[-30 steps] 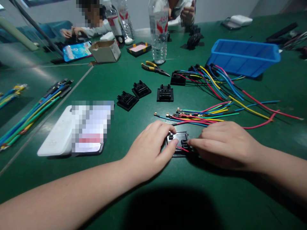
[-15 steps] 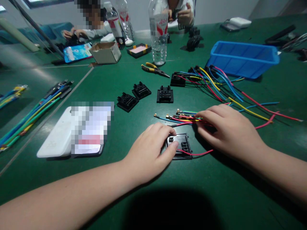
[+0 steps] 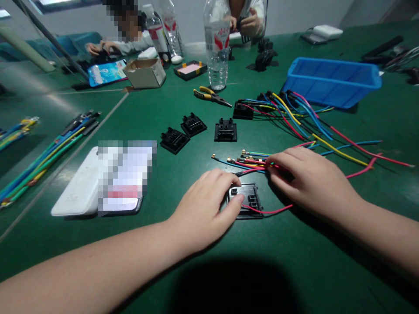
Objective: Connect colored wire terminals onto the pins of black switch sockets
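Observation:
My left hand [image 3: 209, 207] grips the left side of a black plastic socket housing [image 3: 251, 192] lying on the table, its thumb across the inner face. A short red wire [image 3: 273, 212] runs out of the housing to the right. Up and to the right, my right hand [image 3: 310, 179] rests over a bundle of coloured wires [image 3: 250, 162] tipped with brass terminals, its thumb and fingers closed round them. Its palm hides part of the bundle. Beyond, two black housings [image 3: 175, 139] stand at the left, and another housing [image 3: 225, 130] stands alone near the middle.
Pliers [image 3: 212, 97] lie before a water bottle [image 3: 216, 52]. Wired housings [image 3: 244, 110] trail long leads beside a blue bin [image 3: 332, 83]. Two phones [image 3: 77, 183] and cable bundles [image 3: 59, 152] are at left. A small box [image 3: 145, 73] sits farther back; two people work across the table.
My right hand has shifted very slightly among the wires, its fingertips still closed on the bundle. My left hand stays on the housing. Across the table, a person's hands have come together.

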Action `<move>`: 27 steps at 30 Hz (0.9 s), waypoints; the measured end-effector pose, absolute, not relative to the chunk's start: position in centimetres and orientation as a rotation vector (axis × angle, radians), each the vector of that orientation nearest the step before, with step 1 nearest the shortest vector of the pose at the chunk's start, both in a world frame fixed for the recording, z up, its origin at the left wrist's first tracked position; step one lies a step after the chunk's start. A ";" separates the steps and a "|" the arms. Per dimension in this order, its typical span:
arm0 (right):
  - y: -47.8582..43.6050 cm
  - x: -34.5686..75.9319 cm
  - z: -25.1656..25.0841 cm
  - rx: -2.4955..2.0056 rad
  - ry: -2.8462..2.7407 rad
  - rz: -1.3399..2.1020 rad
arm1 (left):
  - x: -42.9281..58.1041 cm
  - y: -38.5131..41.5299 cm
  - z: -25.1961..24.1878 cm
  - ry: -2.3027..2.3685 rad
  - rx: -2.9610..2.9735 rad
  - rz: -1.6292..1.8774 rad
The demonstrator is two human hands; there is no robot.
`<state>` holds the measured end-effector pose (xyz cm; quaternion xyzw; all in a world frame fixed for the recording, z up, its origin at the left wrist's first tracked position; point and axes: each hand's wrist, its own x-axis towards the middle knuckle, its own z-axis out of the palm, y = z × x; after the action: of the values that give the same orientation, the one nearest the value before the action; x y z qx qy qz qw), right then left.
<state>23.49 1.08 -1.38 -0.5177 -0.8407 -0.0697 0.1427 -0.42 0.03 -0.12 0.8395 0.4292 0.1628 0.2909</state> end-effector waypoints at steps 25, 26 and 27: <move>0.6 23.3 -0.7 -1.330 -2.351 -0.219 | -0.4 0.0 -0.3 1.183 2.181 0.498; 0.6 23.3 -0.7 -1.333 -2.351 -0.214 | -0.4 0.0 -0.2 1.177 2.186 0.495; 0.6 23.3 -0.7 -1.332 -2.354 -0.210 | -0.4 0.0 -0.2 1.170 2.190 0.492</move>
<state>23.32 0.61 -0.70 -0.4797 -0.8478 -0.0758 0.2130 -0.37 0.00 -0.18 0.8253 0.4410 0.1853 0.3003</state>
